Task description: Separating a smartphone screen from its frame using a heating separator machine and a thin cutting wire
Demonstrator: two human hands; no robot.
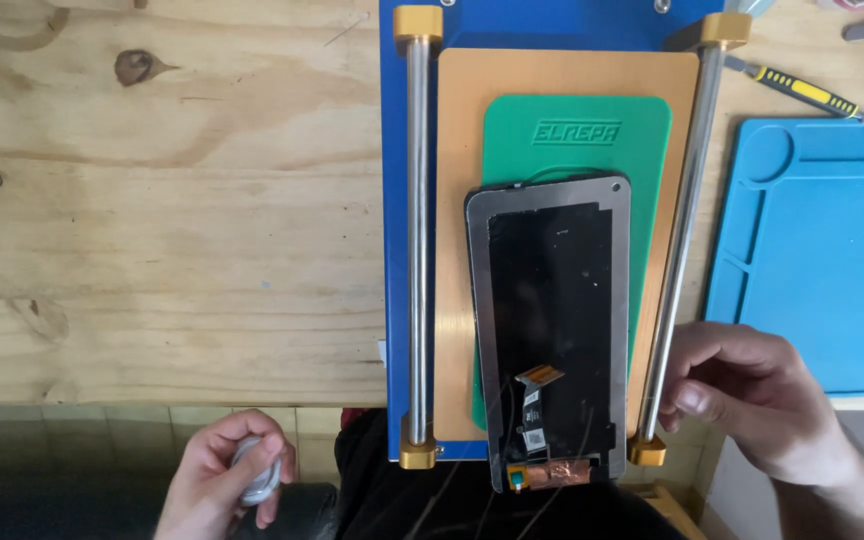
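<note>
- The flat black phone display panel with a grey frame [552,330] lies face down on a green rounded rubber mat [577,140]. Its near end overhangs the edge of the desk, with a short orange flex ribbon [537,377] and a strip of copper-coloured foil [557,472] showing on its back.
- The green mat sits on a tan rectangular plate [462,200], which rests on a blue base board [552,20] between two upright steel rods with brass end blocks, the left rod [417,240] and the right rod [682,240].
- The right hand [752,395] is curled, thumb and fingertips pinched close at the near end of the right rod, just beside the panel's right edge; whether it actually grips the rod or something thin I cannot tell.
- The left hand [227,480] is below the desk edge, well apart from the panel, closed around a small whitish rounded object [257,470] that I cannot identify.
- To handle this well, I judge the panel should stay flat on the mat, with any pressure kept off the overhanging end and the ribbon, which look easy to crease.
- Farther out on the pale wooden desk [152,200] are a light blue silicone work mat with moulded trays [822,260] and a yellow-and-black handled tool [807,93].
</note>
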